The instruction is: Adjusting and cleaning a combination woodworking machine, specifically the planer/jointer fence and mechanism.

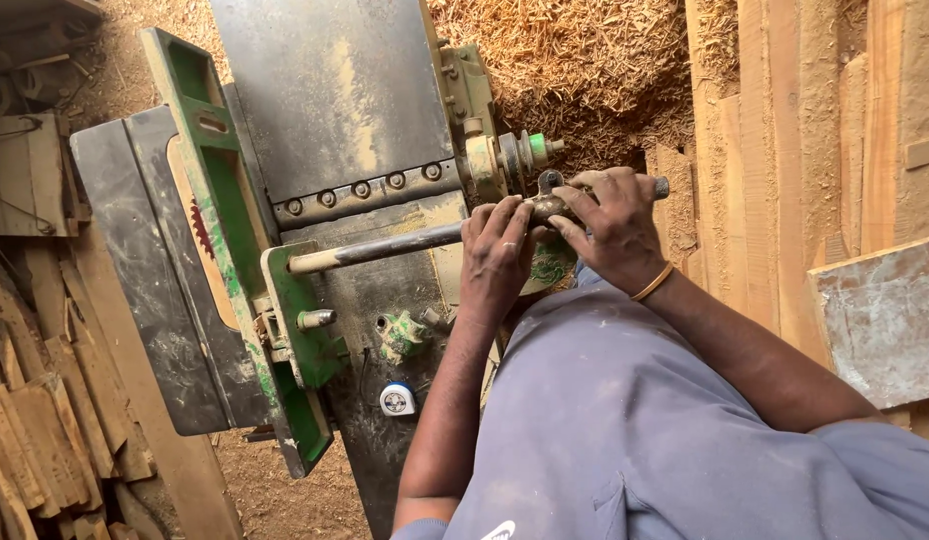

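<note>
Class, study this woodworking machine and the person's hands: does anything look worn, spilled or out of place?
Yes. Wood shavings lie heaped against the machine table. The green fence has chipped, worn paint. A small tape measure sits loose on the table beside the left hand and right hand, which grip a fitting on the metal rod.

- Sawdust and wood shavings (575, 60) heaped thick over the ground at the top.
- Rough planks (785, 150) stacked along the right.
- Scrap wood offcuts (45, 440) piled lower left, daylight across everything.
</note>
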